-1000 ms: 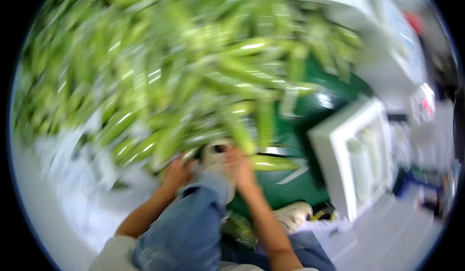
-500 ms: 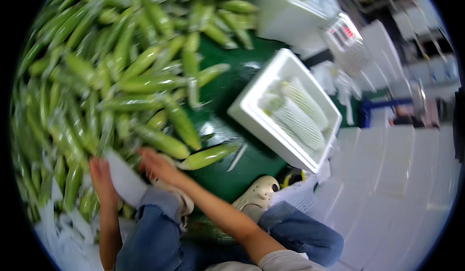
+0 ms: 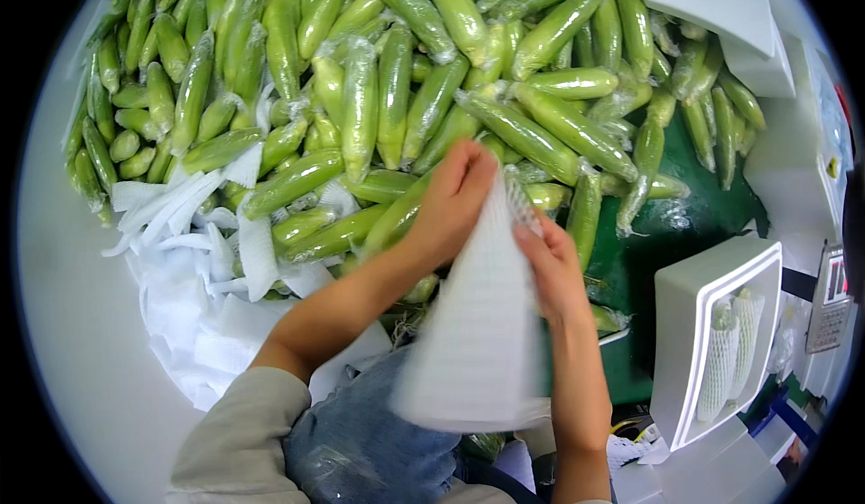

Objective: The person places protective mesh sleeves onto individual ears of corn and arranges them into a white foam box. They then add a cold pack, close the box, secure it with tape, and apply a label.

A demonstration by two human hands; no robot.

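A white foam net sleeve (image 3: 478, 333) hangs from my two hands, its lower end smeared by motion over my lap. My left hand (image 3: 458, 193) is closed on the sleeve's narrow upper end, fingers bent together. On the right edge, a little lower, my right hand (image 3: 551, 261) pinches the same sleeve. Just beyond my hands lies a large heap of long green vegetables (image 3: 360, 108), each wrapped in clear film. Whether any vegetable is inside the sleeve I cannot tell.
Loose white foam sleeves (image 3: 203, 297) lie in a pile at the left. To the right, a white foam box (image 3: 671, 342) holds netted vegetables. A scale (image 3: 827, 306) stands at the far right. White foam pieces (image 3: 712, 0) sit at the back right, above the green surface (image 3: 689, 216).
My view has turned left. Both hands have risen from low beside the heap to the middle, carrying the white sleeve, which now hangs stretched out between them.
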